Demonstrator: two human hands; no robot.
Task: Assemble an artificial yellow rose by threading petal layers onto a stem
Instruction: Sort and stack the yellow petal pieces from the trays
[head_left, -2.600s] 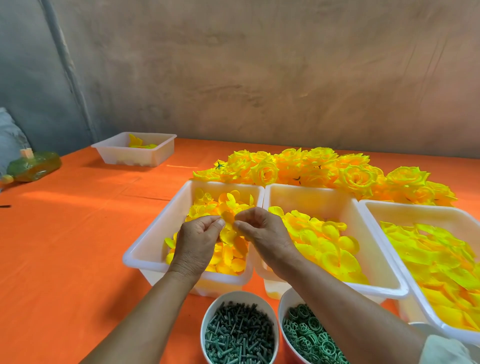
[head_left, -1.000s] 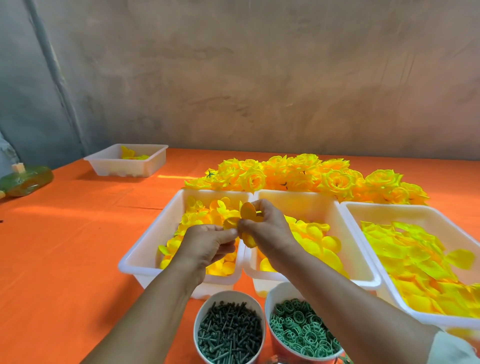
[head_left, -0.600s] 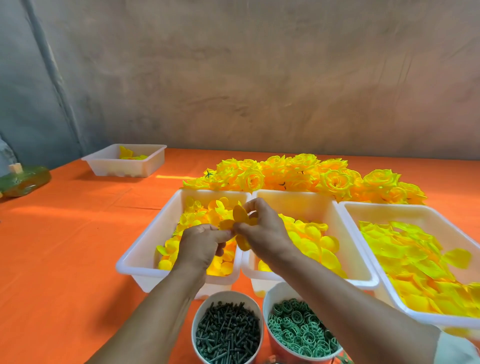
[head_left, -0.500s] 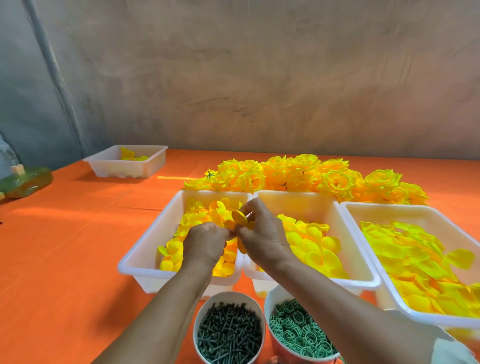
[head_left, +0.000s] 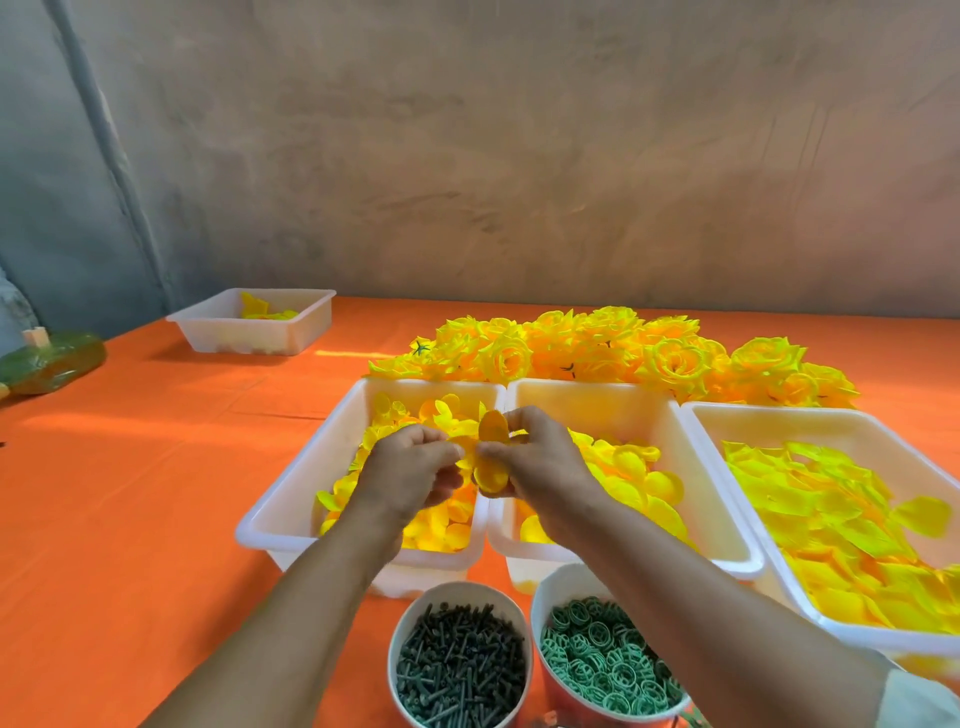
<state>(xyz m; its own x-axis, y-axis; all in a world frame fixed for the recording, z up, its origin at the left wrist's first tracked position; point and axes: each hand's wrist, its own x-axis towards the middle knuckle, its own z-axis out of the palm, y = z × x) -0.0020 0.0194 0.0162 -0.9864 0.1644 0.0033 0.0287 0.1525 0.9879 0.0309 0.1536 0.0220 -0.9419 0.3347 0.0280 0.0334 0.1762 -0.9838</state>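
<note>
- Both hands are raised over the seam between two white trays, near the middle of the view.
- Left hand (head_left: 410, 470): fingers curled, thumb and fingertips pinching the left edge of a yellow petal layer (head_left: 491, 460).
- Right hand (head_left: 543, 467): fingers curled round the same petal layer from the right, thumb on its near side.
- The petal layer is held in the air between the two hands, above the adjoining rims, with one lobe standing up and one hanging down. Whether a stem sits inside the grip cannot be told; the fingers cover it.
- Left tray (head_left: 291, 499): small rounded yellow petals heaped inside.
- Middle tray (head_left: 587, 392): touching the left tray, holding larger yellow petals.
- Right tray (head_left: 779, 411): just beside the middle tray, filled with greenish-yellow petals.
- Pile of finished yellow roses (head_left: 623, 353): lies on the bench behind the three trays.
- White cup (head_left: 457, 586): in front of the trays, full of dark green stems (head_left: 462, 670).
- Red cup (head_left: 566, 571): just beside the white cup, full of pale green ring pieces (head_left: 602, 660).
- Small white tray (head_left: 249, 335): far left, well apart, with a few yellow pieces in it.
- Green bottle (head_left: 52, 358): lying at the left edge.
- Bench (head_left: 130, 493): covered in orange cloth and set against a grey wall.
</note>
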